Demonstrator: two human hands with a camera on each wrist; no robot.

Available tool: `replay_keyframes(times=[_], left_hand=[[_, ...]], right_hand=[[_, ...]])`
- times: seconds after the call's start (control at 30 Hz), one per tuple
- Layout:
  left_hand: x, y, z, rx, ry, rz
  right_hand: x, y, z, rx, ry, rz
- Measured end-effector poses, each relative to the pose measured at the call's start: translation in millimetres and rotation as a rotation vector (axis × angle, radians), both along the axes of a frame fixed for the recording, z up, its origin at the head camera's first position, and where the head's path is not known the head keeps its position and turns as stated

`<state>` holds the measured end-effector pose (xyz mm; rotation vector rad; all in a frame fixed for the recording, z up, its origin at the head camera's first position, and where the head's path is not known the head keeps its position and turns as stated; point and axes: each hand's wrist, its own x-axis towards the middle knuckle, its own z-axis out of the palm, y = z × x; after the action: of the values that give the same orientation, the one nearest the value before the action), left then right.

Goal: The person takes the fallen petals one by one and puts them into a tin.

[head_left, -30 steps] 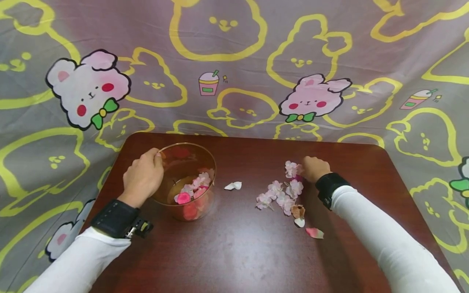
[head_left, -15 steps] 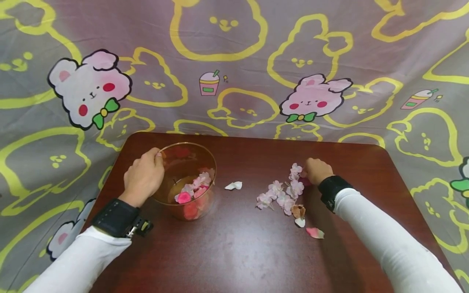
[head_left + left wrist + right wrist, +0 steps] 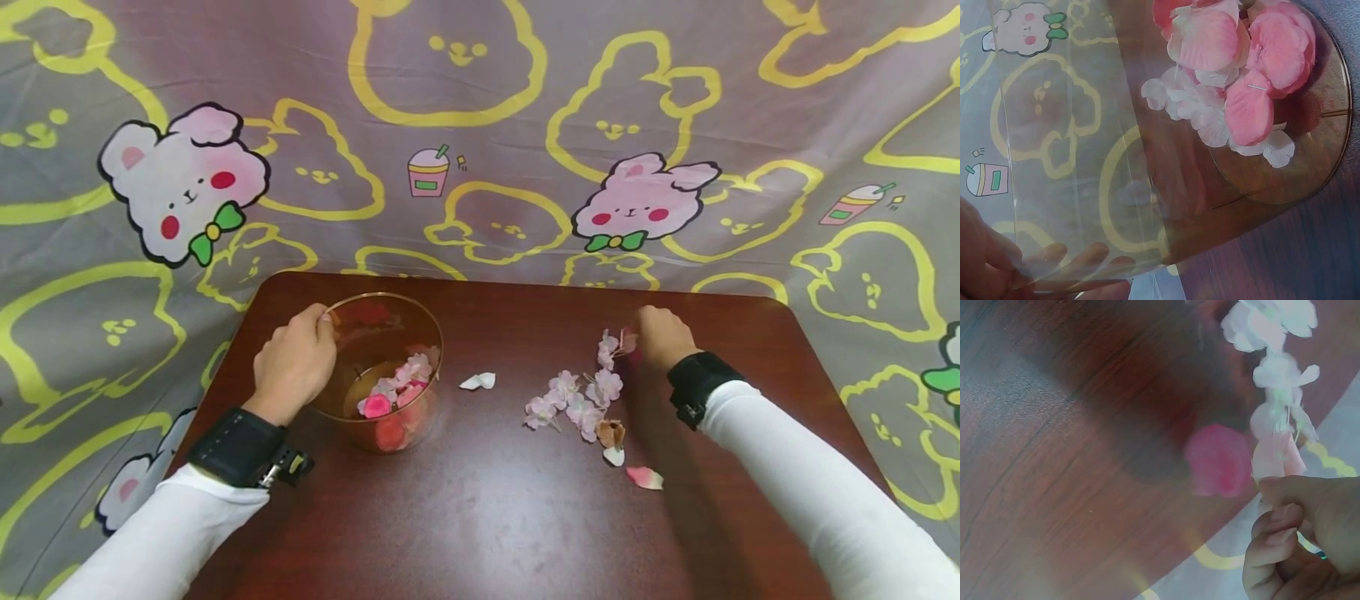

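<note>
The left hand (image 3: 294,362) grips the rim of the glass bowl (image 3: 378,371) of petals, steadying it. Right of the bowl, the right hand (image 3: 660,335) pinches 1 end of the flower sprig (image 3: 592,392), lifting it off the table (image 3: 487,517).

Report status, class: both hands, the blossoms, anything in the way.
Left hand grips the cup rim. Right hand pinches the sprig end, lifting it. Loose petals lie between sprig and cup.
</note>
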<state>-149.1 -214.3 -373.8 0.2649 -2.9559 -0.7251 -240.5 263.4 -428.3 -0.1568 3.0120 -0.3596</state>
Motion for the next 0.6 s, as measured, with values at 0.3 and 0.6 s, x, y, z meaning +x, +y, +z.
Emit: replay_keyframes(times=[0.3, 0.6], left_hand=[[-0.8, 0, -0.4, 0.001, -0.005, -0.003], [-1.0, 0, -0.1, -0.005, -0.006, -0.002]], right_hand=[[8.4, -6, 19.3, -0.068, 0.019, -0.009], [12.5, -13, 32.0, -0.071, 0.026, 0.032]])
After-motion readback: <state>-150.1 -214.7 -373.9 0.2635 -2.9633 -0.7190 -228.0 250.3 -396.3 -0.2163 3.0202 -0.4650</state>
